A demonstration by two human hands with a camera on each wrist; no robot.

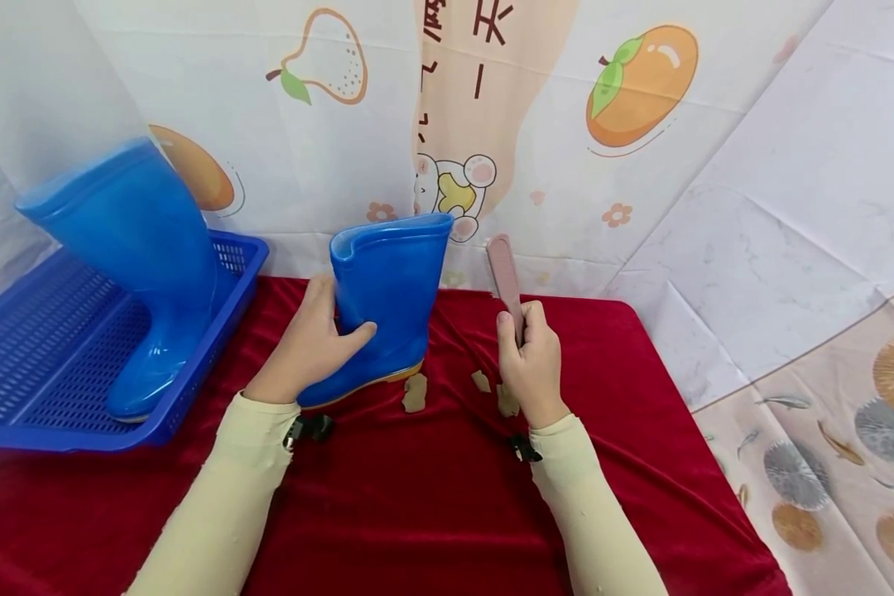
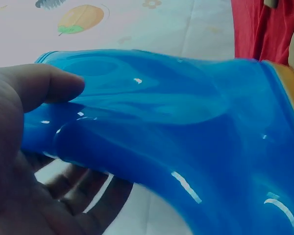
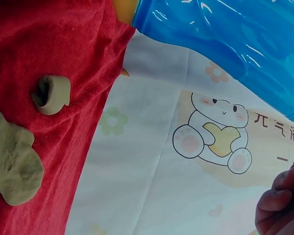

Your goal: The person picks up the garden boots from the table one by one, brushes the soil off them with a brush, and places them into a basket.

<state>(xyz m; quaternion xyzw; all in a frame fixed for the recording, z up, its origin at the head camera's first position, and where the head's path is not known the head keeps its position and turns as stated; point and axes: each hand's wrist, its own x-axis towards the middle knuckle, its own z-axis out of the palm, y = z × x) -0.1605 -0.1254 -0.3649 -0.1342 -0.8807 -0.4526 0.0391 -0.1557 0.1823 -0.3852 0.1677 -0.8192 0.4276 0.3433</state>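
A blue rain boot (image 1: 395, 290) with a yellow sole stands on the red cloth, its toe toward the left forearm. My left hand (image 1: 314, 343) grips its shaft, thumb on the near side; in the left wrist view the fingers (image 2: 105, 200) curl round the other side of the boot (image 2: 161, 107). Right of the boot and apart from it, my right hand (image 1: 532, 360) holds a pink brush (image 1: 505, 273) upright by its handle, with a few bristles showing at its left edge. Only fingertips of the right hand (image 3: 281, 200) show in the right wrist view.
Another blue rain boot (image 1: 149, 257) leans in a blue plastic basket (image 1: 249, 281) at the left. Brown clay-like pieces (image 1: 415, 392) lie on the red cloth (image 1: 417, 497) beside the boot and under the right hand. A printed white curtain (image 1: 536, 149) hangs behind.
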